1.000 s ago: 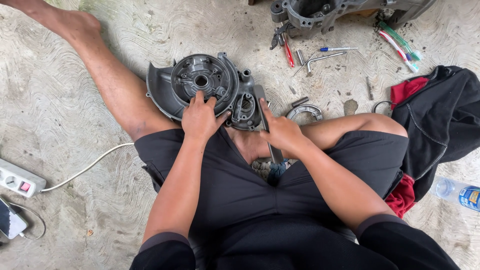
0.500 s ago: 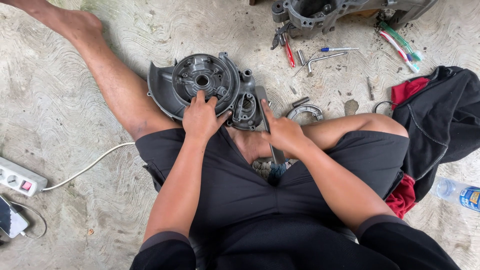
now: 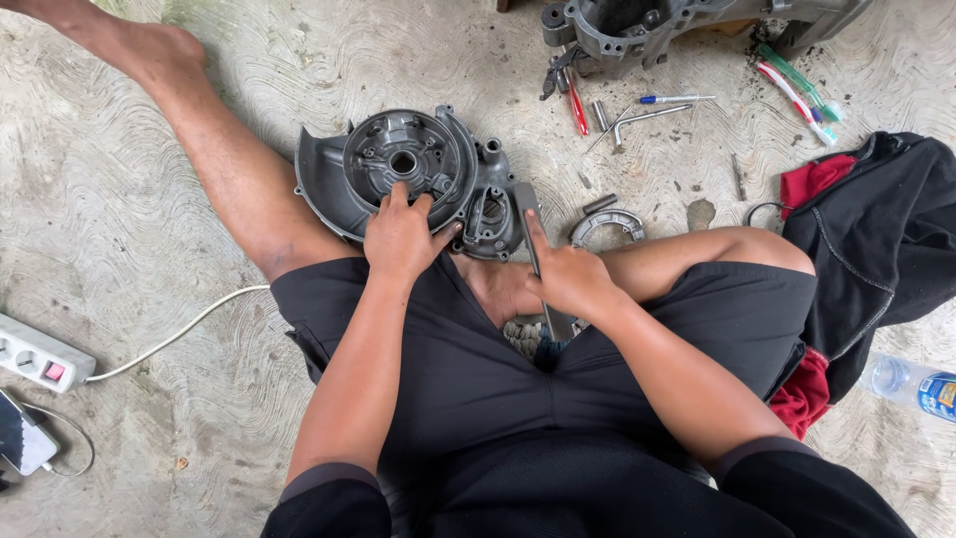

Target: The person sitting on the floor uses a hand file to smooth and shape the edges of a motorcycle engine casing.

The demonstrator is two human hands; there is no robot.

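A grey metal engine casing [image 3: 408, 169] with a round recess lies on the concrete floor between my legs. My left hand [image 3: 400, 237] presses on its near rim, fingers spread over the edge. My right hand [image 3: 570, 279] grips a flat grey metal file [image 3: 530, 234], its tip resting at the casing's right side, its handle end running down toward my lap. My index finger lies along the blade.
A second engine case [image 3: 637, 25] sits at the top, with red-handled pliers [image 3: 576, 100], an L-shaped wrench [image 3: 637, 118], a pen and toothbrushes [image 3: 797, 95] nearby. A curved brake shoe [image 3: 607, 224], black and red clothes [image 3: 876, 239], a water bottle [image 3: 916, 387], a power strip [image 3: 40, 357].
The view has shifted slightly. Both hands stay in place on the casing and the file.
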